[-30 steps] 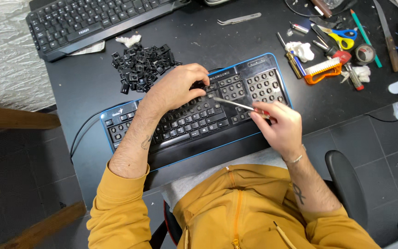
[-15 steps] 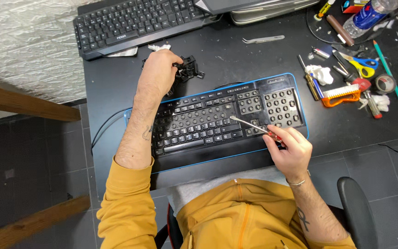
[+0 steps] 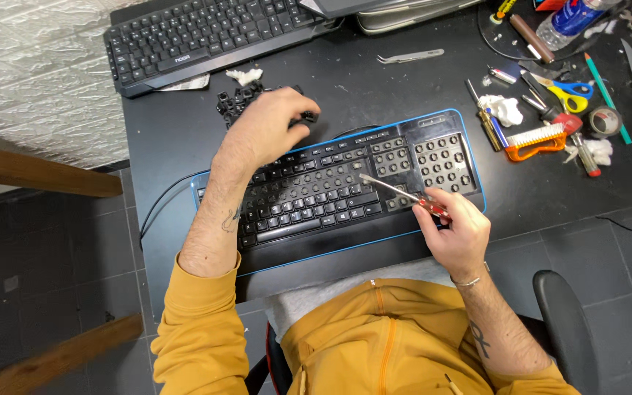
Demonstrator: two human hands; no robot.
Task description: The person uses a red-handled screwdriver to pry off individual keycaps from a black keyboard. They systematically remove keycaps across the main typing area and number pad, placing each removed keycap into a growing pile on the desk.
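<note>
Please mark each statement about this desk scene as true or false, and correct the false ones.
1. The right hand holds a screwdriver with a red handle. True.
2. The left hand rests on the second keyboard at the top of the desk. False: it is over the pile of loose black keycaps, just above the blue-edged keyboard.
3. The blue-edged keyboard has all its keys in place. False: many keys are missing, most visibly on the number pad.
4. Metal tweezers lie on the desk above the blue-edged keyboard. True.
5. The scissors have red handles. False: the handles are yellow and blue.
</note>
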